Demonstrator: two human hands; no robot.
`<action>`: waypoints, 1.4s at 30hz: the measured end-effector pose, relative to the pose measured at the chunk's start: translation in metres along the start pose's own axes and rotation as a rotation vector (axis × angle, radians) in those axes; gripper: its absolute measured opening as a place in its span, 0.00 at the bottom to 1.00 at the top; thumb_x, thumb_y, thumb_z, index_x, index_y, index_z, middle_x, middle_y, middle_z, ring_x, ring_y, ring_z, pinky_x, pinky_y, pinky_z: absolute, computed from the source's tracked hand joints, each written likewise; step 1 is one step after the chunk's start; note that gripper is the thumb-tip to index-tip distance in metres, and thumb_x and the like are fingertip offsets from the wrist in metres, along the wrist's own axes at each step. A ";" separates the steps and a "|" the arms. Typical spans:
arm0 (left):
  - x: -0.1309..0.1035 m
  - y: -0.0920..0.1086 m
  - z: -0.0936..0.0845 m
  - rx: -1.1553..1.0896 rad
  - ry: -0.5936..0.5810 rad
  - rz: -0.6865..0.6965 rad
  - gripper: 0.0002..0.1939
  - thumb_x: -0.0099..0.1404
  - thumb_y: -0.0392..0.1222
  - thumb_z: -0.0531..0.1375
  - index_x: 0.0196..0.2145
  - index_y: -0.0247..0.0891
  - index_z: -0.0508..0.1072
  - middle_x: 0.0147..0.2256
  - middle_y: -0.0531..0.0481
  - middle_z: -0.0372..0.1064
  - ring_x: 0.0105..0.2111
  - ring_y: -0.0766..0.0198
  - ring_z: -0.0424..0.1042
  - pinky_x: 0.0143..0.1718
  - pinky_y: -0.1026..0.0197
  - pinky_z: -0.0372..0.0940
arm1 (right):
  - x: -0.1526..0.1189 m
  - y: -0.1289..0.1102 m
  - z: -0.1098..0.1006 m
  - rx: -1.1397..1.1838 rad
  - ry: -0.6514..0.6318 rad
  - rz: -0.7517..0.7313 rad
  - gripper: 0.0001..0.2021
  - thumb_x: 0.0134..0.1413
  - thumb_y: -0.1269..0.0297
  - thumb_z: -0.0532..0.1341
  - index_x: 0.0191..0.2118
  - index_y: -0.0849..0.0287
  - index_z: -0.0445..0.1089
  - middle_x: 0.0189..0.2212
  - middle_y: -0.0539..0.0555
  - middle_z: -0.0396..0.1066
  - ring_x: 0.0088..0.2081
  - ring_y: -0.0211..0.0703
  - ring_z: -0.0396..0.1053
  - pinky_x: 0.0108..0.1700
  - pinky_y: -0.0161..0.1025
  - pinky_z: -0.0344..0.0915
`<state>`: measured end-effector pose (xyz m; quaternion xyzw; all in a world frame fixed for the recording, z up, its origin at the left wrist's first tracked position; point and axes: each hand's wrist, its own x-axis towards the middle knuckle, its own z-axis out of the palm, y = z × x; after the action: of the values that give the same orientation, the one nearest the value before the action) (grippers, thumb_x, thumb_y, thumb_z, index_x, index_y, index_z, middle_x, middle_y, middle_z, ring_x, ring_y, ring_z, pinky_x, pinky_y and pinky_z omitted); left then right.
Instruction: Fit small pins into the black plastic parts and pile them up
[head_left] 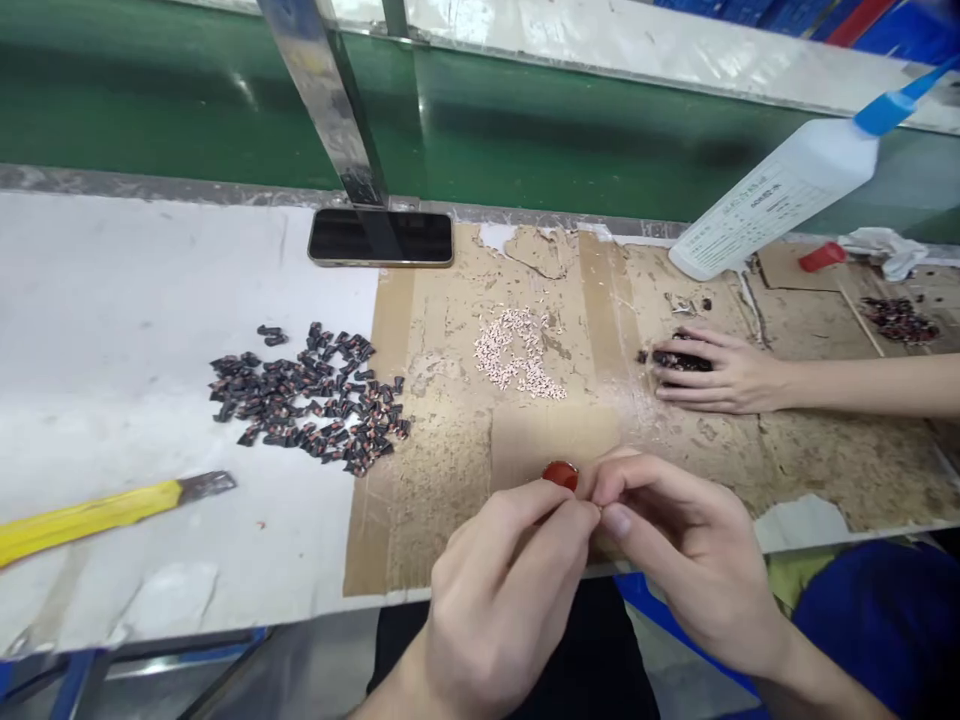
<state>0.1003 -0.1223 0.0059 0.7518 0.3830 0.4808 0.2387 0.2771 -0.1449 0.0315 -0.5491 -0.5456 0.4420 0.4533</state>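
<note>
My left hand [510, 585] and my right hand [694, 540] meet over the near edge of the cardboard. Thumbs and fingertips pinch together at one spot, and whatever is between them is too small to make out. Just beyond my left fingers shows a small round red piece with a dark rim [560, 475]; whether it touches my fingers I cannot tell. Farther off lies a loose ring of tiny pale pink pieces [517, 350]. To the left, a spread of small black parts with reddish spots [300, 395] crosses from the white sheet onto the cardboard [450, 490].
A co-worker's hand [720, 375] covers dark parts at right. Behind it leans a white bottle with a blue nozzle [780, 195], near a red cap [823, 256]. A phone [381, 238] lies by the metal post [326, 100]; a yellow-handled tool [97, 518] lies left.
</note>
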 end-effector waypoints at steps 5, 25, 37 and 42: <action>-0.010 -0.001 -0.008 -0.081 -0.020 -0.151 0.11 0.69 0.26 0.66 0.44 0.39 0.82 0.42 0.50 0.82 0.38 0.66 0.83 0.45 0.69 0.79 | -0.016 0.010 -0.018 -0.338 0.026 -0.089 0.07 0.68 0.72 0.64 0.43 0.50 0.75 0.41 0.51 0.79 0.44 0.40 0.79 0.47 0.33 0.77; -0.021 -0.013 -0.033 -0.105 0.040 -0.484 0.15 0.67 0.25 0.68 0.46 0.43 0.82 0.42 0.59 0.81 0.39 0.75 0.79 0.44 0.74 0.74 | -0.008 0.015 -0.019 -0.954 -0.148 -0.455 0.13 0.60 0.81 0.67 0.47 0.61 0.73 0.50 0.64 0.78 0.50 0.54 0.77 0.51 0.51 0.73; 0.006 0.005 -0.007 -1.035 -0.133 -1.068 0.08 0.68 0.30 0.68 0.37 0.42 0.85 0.29 0.58 0.82 0.29 0.73 0.82 0.35 0.76 0.77 | -0.020 -0.005 -0.009 -0.194 0.059 0.050 0.08 0.68 0.74 0.64 0.42 0.52 0.76 0.44 0.49 0.82 0.47 0.37 0.82 0.48 0.27 0.79; 0.006 0.007 -0.005 -1.160 -0.118 -1.158 0.09 0.66 0.27 0.69 0.35 0.40 0.85 0.30 0.56 0.83 0.29 0.73 0.82 0.36 0.75 0.78 | -0.024 -0.003 -0.003 -0.023 0.037 0.117 0.08 0.68 0.73 0.65 0.43 0.51 0.78 0.46 0.48 0.81 0.44 0.34 0.82 0.48 0.25 0.79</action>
<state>0.1000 -0.1214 0.0167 0.2161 0.3877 0.3626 0.8194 0.2794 -0.1690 0.0354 -0.5933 -0.5090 0.4513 0.4303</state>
